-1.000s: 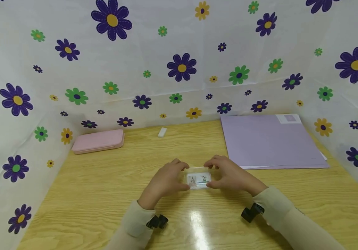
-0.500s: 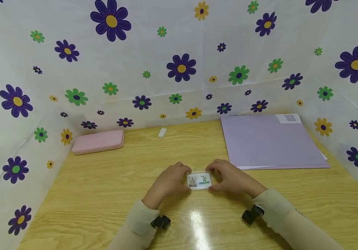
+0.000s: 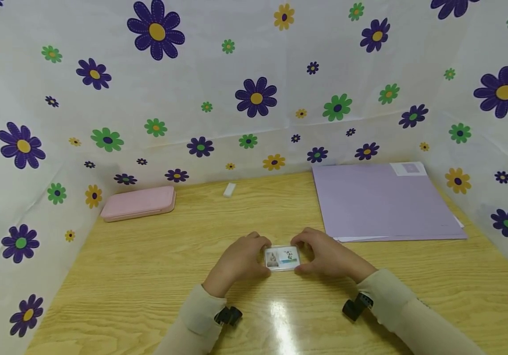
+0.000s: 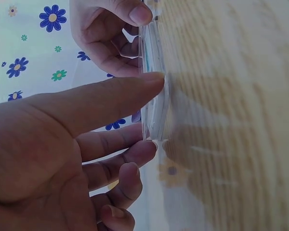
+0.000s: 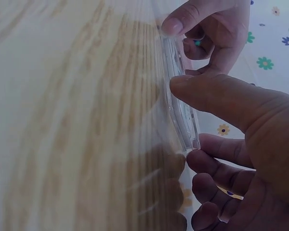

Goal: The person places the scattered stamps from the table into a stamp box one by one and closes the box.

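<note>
A small clear plastic case (image 3: 282,258) lies flat near the middle of the table, with a greyish picture and a white card with a green and blue print showing inside. My left hand (image 3: 240,261) pinches its left end, thumb at the near edge and fingers at the far edge. At the other end my right hand (image 3: 326,255) holds it the same way. Seen side-on in the left wrist view, the case (image 4: 156,103) is a thin stack of clear layers close over the wood. The right wrist view has the thumb pressing the edge of the case (image 5: 180,115).
A pink pencil case (image 3: 138,203) stands at the back left, and a small white eraser-like block (image 3: 229,190) lies at the back. Large purple folders (image 3: 387,202) cover the back right of the wooden table (image 3: 125,291). Flower-printed cloth (image 3: 209,74) walls in three sides.
One second ago a clear lid stood slightly raised at the far side of the case; now it lies down on it. Both hands have come down a little toward me with it.
</note>
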A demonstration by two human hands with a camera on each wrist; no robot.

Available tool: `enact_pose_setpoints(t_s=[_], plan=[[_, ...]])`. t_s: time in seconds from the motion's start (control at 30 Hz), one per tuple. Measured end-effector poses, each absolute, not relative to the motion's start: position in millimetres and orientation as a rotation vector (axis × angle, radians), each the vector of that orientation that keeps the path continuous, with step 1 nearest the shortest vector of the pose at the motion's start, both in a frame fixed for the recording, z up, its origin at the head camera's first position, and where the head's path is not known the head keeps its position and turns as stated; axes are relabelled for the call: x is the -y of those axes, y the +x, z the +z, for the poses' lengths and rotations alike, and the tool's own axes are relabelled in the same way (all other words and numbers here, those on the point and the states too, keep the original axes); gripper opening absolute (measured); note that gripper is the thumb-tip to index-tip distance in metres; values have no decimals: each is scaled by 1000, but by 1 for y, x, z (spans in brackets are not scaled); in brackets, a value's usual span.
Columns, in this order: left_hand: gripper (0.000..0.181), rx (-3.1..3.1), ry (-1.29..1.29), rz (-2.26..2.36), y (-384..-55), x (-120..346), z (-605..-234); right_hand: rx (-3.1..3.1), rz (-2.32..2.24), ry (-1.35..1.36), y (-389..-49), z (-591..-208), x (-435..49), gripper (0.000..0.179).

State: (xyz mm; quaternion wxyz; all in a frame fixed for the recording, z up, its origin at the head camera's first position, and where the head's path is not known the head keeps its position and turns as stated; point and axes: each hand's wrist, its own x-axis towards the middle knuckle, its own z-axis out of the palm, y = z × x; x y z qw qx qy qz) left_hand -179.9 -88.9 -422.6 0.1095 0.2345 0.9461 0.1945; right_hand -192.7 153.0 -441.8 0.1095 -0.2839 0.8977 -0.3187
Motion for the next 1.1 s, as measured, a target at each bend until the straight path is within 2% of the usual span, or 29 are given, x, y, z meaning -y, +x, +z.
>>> enact_pose_setpoints(t_s=[0.73, 0.97, 1.1], plan=[[56, -2819, 641, 513, -178, 83, -421, -2630, -886, -740, -195, -439, -148, 52], [78, -2796, 634, 500, -179, 85, -424, -2585, -840, -827, -196, -434, -155, 63], [79, -2791, 615, 537, -180, 89, -424, -2591, -855, -880, -196, -432, -160, 64]])
